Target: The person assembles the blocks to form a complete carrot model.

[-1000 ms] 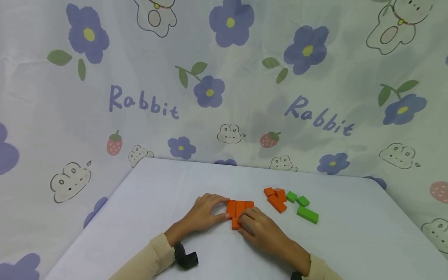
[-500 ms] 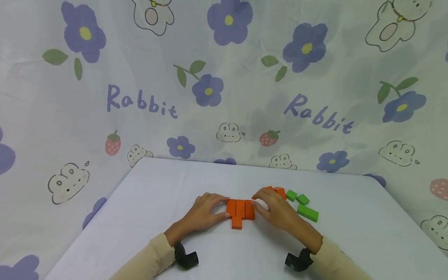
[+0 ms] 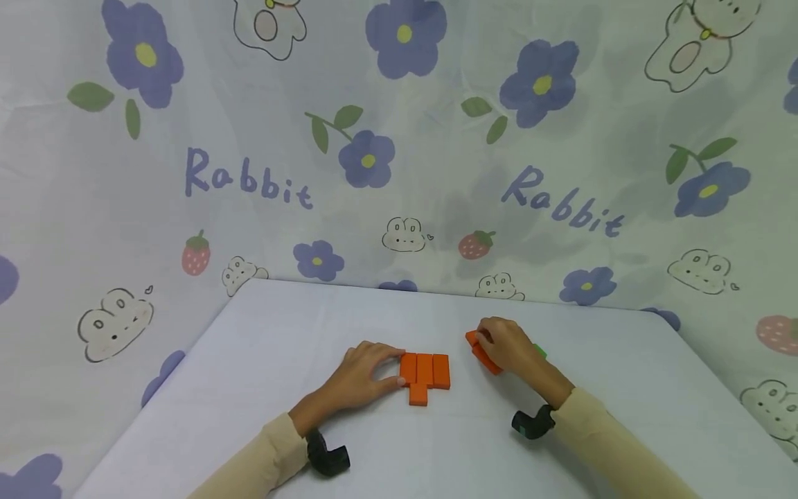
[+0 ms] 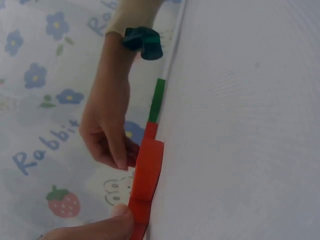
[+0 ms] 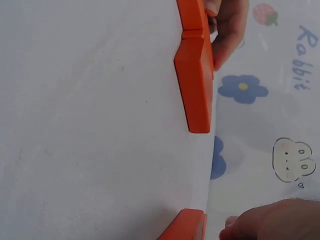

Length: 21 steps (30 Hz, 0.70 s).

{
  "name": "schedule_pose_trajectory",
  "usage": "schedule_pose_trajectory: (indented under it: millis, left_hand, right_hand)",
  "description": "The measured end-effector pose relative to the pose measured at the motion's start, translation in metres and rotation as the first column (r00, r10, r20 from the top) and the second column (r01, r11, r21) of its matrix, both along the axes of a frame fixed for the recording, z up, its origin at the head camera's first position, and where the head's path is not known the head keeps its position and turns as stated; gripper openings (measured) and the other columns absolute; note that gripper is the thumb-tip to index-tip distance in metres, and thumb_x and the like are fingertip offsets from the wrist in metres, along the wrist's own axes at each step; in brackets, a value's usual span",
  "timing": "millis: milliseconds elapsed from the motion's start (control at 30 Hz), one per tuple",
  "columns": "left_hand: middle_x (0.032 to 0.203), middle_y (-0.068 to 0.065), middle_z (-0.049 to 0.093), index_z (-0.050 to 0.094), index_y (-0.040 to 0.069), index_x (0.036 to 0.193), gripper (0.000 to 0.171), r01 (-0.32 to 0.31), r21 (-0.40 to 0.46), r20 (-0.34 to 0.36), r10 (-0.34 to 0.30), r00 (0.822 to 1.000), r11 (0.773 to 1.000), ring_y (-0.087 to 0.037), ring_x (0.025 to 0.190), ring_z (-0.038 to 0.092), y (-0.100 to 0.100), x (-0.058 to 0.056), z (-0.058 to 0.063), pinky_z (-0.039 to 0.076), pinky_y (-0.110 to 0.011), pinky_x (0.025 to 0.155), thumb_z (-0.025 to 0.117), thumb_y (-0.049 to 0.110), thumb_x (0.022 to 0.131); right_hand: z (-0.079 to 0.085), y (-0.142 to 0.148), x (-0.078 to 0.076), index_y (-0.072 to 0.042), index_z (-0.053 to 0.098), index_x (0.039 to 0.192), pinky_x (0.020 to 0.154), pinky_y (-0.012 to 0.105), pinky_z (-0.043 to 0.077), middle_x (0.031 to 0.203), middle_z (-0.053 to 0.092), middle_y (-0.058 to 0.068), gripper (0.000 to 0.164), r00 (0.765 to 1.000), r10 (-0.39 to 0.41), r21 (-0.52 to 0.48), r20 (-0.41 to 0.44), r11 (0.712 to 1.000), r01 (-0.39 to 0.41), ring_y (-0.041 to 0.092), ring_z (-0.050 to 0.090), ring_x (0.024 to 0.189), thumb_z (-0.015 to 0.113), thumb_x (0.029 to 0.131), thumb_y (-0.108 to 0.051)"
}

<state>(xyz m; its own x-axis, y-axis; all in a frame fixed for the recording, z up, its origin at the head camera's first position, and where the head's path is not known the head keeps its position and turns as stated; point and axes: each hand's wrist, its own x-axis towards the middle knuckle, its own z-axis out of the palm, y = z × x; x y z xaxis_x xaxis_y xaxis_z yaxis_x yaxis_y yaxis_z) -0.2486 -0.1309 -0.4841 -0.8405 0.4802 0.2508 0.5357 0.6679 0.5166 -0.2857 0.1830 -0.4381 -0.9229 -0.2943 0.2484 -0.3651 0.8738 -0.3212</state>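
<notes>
Three upright orange blocks stand side by side on the white table, the middle block (image 3: 424, 369) among them, with a shorter orange block (image 3: 418, 394) below. My left hand (image 3: 358, 378) holds the leftmost block (image 3: 408, 367), index finger at its upper corner and thumb at its lower one. Farther right, my right hand (image 3: 508, 343) pinches a small orange piece, mostly hidden by the fingers; a bit of red shows between them in the left wrist view. Beside that hand lie a long orange block (image 3: 485, 359) and a small orange block (image 3: 472, 338).
Behind the right wrist a green block (image 3: 539, 351) peeks out; other green ones are covered by the arm. Black wrist cameras sit under both forearms, the left camera (image 3: 327, 457) close to the table. A patterned cloth (image 3: 349, 208) hangs behind the table (image 3: 299, 312).
My right hand has moved from the assembled orange blocks up and right to the loose orange pieces, and its fingers now pinch one. My left hand stays at the leftmost block.
</notes>
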Motion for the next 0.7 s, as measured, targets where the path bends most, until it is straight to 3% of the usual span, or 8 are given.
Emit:
schedule_pose_trajectory:
  millis: [167, 333, 700]
  left_hand:
    - [0.135, 0.002, 0.063, 0.061, 0.024, 0.136, 0.052, 0.007, -0.006, -0.002, -0.007, 1.000, 1.000, -0.023, 0.126, 0.050, -0.001, 0.001, 0.001, 0.037, -0.046, 0.098, 0.069, 0.047, 0.091]
    - [0.134, 0.002, 0.064, 0.061, 0.023, 0.136, 0.051, 0.012, -0.009, -0.017, -0.012, 1.000, 1.000, -0.023, 0.125, 0.051, 0.000, 0.001, 0.000, 0.038, -0.046, 0.097, 0.069, 0.048, 0.091]
    - [0.134, 0.003, 0.064, 0.062, 0.023, 0.135, 0.051, 0.019, 0.001, -0.024, -0.019, 1.000, 1.000, -0.022, 0.123, 0.052, -0.002, 0.000, 0.000, 0.038, -0.047, 0.096, 0.069, 0.048, 0.091]
  right_hand:
    - [-0.004, -0.006, -0.007, 0.001, 0.070, 0.098, 0.074, 0.034, 0.057, 0.087, 0.067, 0.009, 0.015, 1.000, -0.015, 0.110, -0.007, 0.994, 0.015, 0.017, 0.057, 0.075, 0.072, 0.090, -0.012]
    - [-0.004, -0.009, -0.011, 0.002, 0.069, 0.108, 0.080, 0.037, 0.058, 0.096, 0.068, 0.013, 0.030, 0.999, -0.032, 0.174, 0.040, 0.984, 0.024, 0.020, 0.059, 0.081, 0.076, 0.089, -0.020]
    - [0.002, -0.018, -0.011, -0.002, 0.071, 0.110, 0.081, 0.038, 0.057, 0.098, 0.072, 0.011, 0.028, 0.993, -0.072, 0.209, 0.098, 0.977, 0.050, 0.022, 0.058, 0.082, 0.077, 0.089, -0.019]
